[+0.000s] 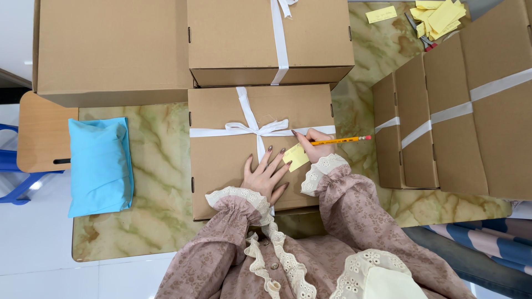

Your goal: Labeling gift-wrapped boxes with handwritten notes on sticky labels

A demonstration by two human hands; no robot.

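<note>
While left hand [267,176] lies flat, fingers spread wide, on lid of cardboard box [221,160], gripping nothing, fingertips touch yellow sticky note [296,156]. Right hand [313,145] closed around yellow pencil [339,140], eraser end pointing right, tip on note or just above it, hard to tell. Box tied with white ribbon [254,128], bow at centre. Box sits on marble table [155,166]. Blue pouch [100,166] well left. More ribboned boxes [454,116] at right.

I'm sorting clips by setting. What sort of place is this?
Probably a small gift-packing workspace: brown cardboard boxes tied with white ribbon crowd a green marble-patterned table, yellow paper slips lie piled at its far corner, and the right hand holds an orange pencil.
</note>
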